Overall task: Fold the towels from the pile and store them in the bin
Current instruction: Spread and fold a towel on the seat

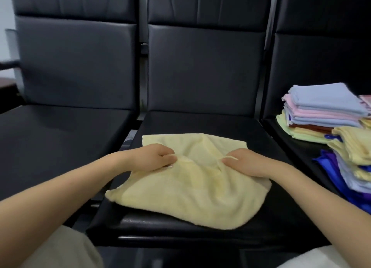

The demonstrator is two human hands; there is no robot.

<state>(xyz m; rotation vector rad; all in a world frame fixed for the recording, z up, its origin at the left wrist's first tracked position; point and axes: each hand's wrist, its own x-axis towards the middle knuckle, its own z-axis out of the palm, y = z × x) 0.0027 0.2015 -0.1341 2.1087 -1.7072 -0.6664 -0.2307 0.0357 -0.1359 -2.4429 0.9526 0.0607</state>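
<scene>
Yellow towel [186, 189] flat on middle black seat [200, 230]. Left hand [154, 157] and right hand [245, 161] each pinching a fold mid-cloth — best to lift evenly, match edges, then smooth. Towel pile [323, 115] on right seat; bin not in view.

A row of black padded seats carries everything here, and on the middle seat [200, 125] a pale yellow towel [186, 191] lies spread, rumpled toward its centre, its near edge close to the front lip of the cushion. The right-hand seat [301, 147] bears a stack of folded towels [323, 109] (blue, pink, rust and pale green layers) with a looser heap of yellow, blue and purple cloths [351, 163] just in front of it.
</scene>
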